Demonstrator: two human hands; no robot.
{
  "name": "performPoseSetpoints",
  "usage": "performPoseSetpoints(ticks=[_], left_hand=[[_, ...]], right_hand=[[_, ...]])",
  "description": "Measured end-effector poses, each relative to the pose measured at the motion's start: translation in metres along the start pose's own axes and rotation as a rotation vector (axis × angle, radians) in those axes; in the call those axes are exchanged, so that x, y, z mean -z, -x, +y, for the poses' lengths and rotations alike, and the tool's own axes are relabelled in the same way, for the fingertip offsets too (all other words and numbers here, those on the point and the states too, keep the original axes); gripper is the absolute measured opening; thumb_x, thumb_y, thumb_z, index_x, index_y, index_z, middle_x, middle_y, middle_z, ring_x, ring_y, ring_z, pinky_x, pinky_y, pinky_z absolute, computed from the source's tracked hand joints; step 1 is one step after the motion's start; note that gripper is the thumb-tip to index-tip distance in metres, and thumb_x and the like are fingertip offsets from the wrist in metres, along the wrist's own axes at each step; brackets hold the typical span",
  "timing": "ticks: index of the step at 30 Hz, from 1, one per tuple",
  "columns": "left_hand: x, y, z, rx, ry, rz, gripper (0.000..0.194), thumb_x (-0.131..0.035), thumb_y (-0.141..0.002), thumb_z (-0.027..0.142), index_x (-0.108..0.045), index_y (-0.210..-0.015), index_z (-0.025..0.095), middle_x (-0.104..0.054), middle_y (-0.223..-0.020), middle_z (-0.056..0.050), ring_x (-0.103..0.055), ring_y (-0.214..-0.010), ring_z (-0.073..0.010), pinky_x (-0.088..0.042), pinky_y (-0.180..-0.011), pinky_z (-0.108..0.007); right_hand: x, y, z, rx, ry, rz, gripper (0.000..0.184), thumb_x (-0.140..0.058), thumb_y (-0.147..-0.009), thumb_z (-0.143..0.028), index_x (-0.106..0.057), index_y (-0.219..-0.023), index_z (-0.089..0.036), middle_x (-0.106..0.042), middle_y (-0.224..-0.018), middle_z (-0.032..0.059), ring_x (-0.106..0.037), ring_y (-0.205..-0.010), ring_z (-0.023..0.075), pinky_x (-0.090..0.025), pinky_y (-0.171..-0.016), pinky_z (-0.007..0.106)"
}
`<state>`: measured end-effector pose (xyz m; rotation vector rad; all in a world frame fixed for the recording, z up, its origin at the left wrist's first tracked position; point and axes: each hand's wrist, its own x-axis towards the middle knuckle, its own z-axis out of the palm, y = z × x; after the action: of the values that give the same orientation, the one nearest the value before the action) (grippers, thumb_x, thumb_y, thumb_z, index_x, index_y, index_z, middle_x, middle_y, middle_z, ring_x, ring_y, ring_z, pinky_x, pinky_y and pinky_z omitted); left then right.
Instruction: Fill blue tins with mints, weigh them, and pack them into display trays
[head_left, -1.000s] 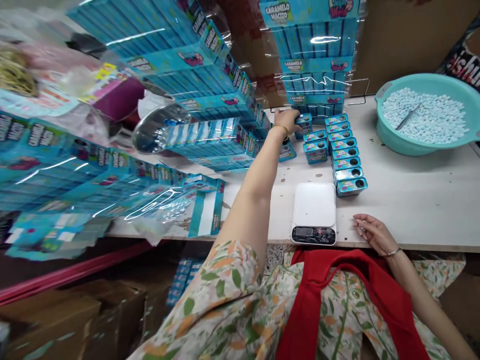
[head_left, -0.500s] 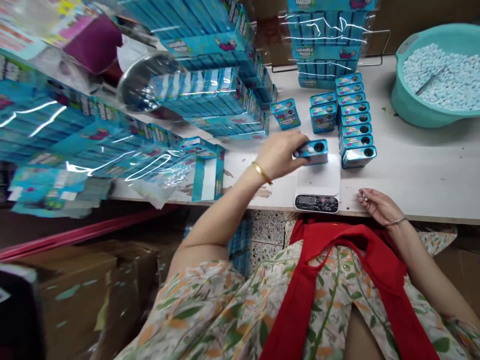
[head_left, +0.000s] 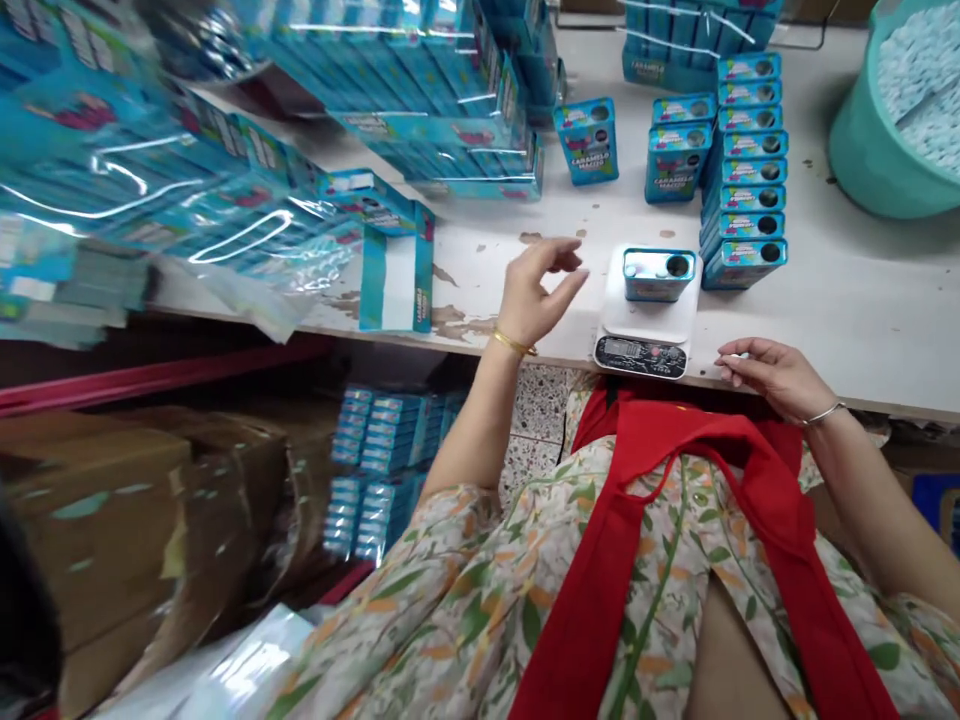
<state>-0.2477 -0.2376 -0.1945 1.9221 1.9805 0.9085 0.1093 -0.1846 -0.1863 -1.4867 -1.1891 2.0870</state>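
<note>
A blue candy tin (head_left: 660, 278) with a round dark hole in its top stands on the white digital kitchen scale (head_left: 651, 322). To the left of the scale, my left hand (head_left: 536, 290) is open and empty, thumb and fingers apart above the table. My right hand (head_left: 776, 378) is closed in a pinch at the table's front edge, right of the scale. A small pale candy shows at its fingertips. A row of similar tins (head_left: 750, 205) runs back beside the scale. Two tins (head_left: 679, 165) stand behind it, with a single tin (head_left: 586, 145) farther left.
At the back right stands a turquoise tub (head_left: 862, 150) of small pale candies. An open blue carton (head_left: 390, 270) lies left of my left hand. Plastic-wrapped packs of blue tins (head_left: 442, 130) are stacked at the left. Cardboard boxes (head_left: 97, 520) sit below the table.
My left hand has let go of the tin, which now stands on the scale, and has drawn back left. My right hand stays pinched near the edge. The view has tilted down.
</note>
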Motion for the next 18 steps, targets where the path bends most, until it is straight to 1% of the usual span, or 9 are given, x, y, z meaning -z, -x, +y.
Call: performPoseSetpoints(ticks=[2, 4, 7, 9, 12, 15, 18], left_hand=[[-0.014, 0.029, -0.023, 0.106, 0.022, 0.055, 0.036, -0.052, -0.1, 0.045, -0.062, -0.124, 0.02, -0.072, -0.105, -0.009, -0.066, -0.094, -0.0173, -0.057, -0.088, -0.034], [-0.033, 0.055, -0.04, 0.157, 0.019, 0.087, 0.034, -0.053, -0.098, 0.041, -0.063, -0.121, 0.018, -0.07, -0.1, -0.009, -0.066, -0.092, -0.0188, -0.057, -0.087, -0.035], [-0.057, 0.079, -0.051, 0.167, -0.048, 0.139, 0.036, -0.052, -0.097, 0.04, -0.061, -0.124, 0.017, -0.067, -0.105, -0.013, -0.064, -0.101, -0.0251, -0.053, -0.094, -0.042], [-0.066, 0.085, -0.051, 0.178, -0.116, 0.164, 0.037, -0.051, -0.098, 0.042, -0.061, -0.125, 0.018, -0.065, -0.11, -0.015, -0.061, -0.108, -0.029, -0.05, -0.098, -0.046], [-0.07, 0.084, -0.049, 0.189, -0.173, 0.18, 0.036, -0.05, -0.099, 0.044, -0.063, -0.123, 0.019, -0.064, -0.111, -0.015, -0.06, -0.108, -0.0304, -0.048, -0.098, -0.047], [-0.068, 0.083, -0.048, 0.174, -0.174, 0.194, 0.035, -0.048, -0.1, 0.041, -0.064, -0.122, 0.018, -0.064, -0.11, -0.015, -0.06, -0.106, -0.0299, -0.048, -0.095, -0.045], [-0.066, 0.083, -0.047, 0.174, -0.165, 0.196, 0.034, -0.049, -0.099, 0.039, -0.065, -0.121, 0.017, -0.064, -0.109, -0.016, -0.06, -0.105, -0.03, -0.047, -0.094, -0.045]], right_hand=[[-0.002, 0.002, -0.012, 0.057, 0.132, -0.026, 0.059, -0.096, -0.053, -0.059, -0.075, -0.089, -0.017, -0.071, -0.071, 0.0036, -0.059, -0.06, 0.011, -0.052, -0.06, 0.026], [-0.006, 0.004, -0.03, 0.129, 0.256, -0.04, 0.055, -0.093, -0.059, -0.059, -0.074, -0.089, -0.017, -0.07, -0.069, 0.0037, -0.06, -0.06, 0.0121, -0.052, -0.061, 0.029], [-0.017, 0.004, -0.064, 0.257, 0.4, -0.04, 0.046, -0.088, -0.067, -0.054, -0.072, -0.088, -0.017, -0.069, -0.07, 0.0043, -0.061, -0.062, 0.014, -0.052, -0.062, 0.032], [-0.024, 0.0, -0.086, 0.354, 0.49, -0.029, 0.039, -0.085, -0.071, -0.051, -0.072, -0.087, -0.018, -0.069, -0.071, 0.0041, -0.061, -0.063, 0.0153, -0.053, -0.064, 0.034], [-0.036, -0.01, -0.111, 0.468, 0.65, -0.024, 0.032, -0.081, -0.078, -0.047, -0.073, -0.09, -0.019, -0.066, -0.07, 0.004, -0.062, -0.066, 0.018, -0.054, -0.065, 0.036], [-0.047, -0.021, -0.126, 0.544, 0.85, -0.007, 0.025, -0.076, -0.084, -0.041, -0.075, -0.095, -0.019, -0.065, -0.073, 0.0056, -0.065, -0.075, 0.0224, -0.054, -0.069, 0.038], [-0.06, -0.029, -0.136, 0.613, 1.099, 0.021, 0.015, -0.07, -0.089, -0.03, -0.076, -0.097, -0.019, -0.069, -0.084, 0.0083, -0.067, -0.09, 0.0261, -0.054, -0.079, 0.04]])
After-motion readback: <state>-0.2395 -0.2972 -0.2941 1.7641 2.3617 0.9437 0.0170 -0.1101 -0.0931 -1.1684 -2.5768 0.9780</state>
